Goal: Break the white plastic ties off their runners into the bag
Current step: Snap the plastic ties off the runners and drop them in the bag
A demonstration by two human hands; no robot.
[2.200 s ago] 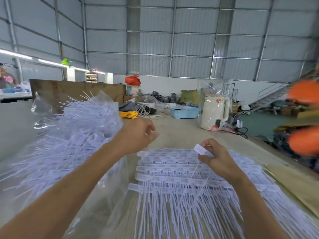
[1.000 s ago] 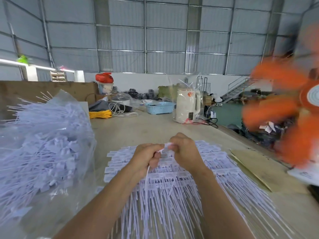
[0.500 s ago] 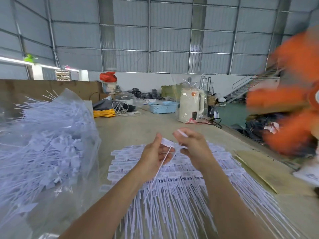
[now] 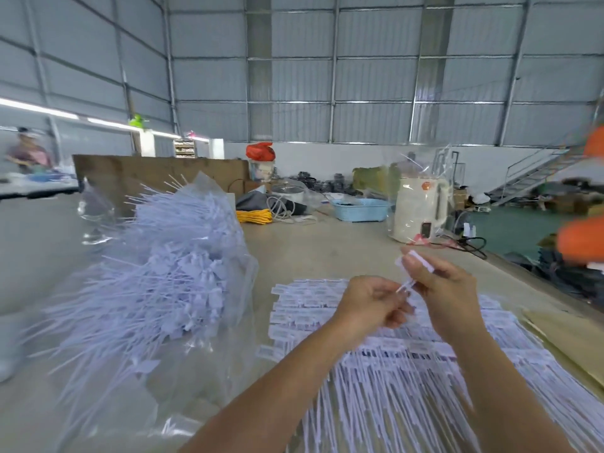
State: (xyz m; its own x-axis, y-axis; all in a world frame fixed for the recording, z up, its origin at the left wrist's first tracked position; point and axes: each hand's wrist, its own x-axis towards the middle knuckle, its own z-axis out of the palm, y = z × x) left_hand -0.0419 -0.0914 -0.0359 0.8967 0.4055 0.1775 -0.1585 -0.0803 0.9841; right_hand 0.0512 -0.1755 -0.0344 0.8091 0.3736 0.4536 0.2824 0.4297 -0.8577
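Observation:
Rows of white plastic ties on their runners (image 4: 402, 364) lie fanned out on the table in front of me. My right hand (image 4: 447, 295) pinches a white tie piece (image 4: 412, 259) by its flat tag end, raised above the pile. My left hand (image 4: 372, 302) is curled beside it and pinches the thin lower end of the same piece (image 4: 405, 285). To the left stands a clear plastic bag (image 4: 157, 289) stuffed with several loose white ties, their tails sticking out.
A cream kettle in plastic wrap (image 4: 420, 210), a blue basket (image 4: 359, 209) and a yellow cord coil (image 4: 254, 216) sit at the table's far end. An orange fan (image 4: 585, 237) blurs at the right. Cardboard (image 4: 568, 341) lies at the right edge. A person (image 4: 27, 155) is far left.
Both hands drew apart, then came together over the pile and rose. The long tie tail seen in my left hand half a second ago is gone; only a short piece shows between the hands.

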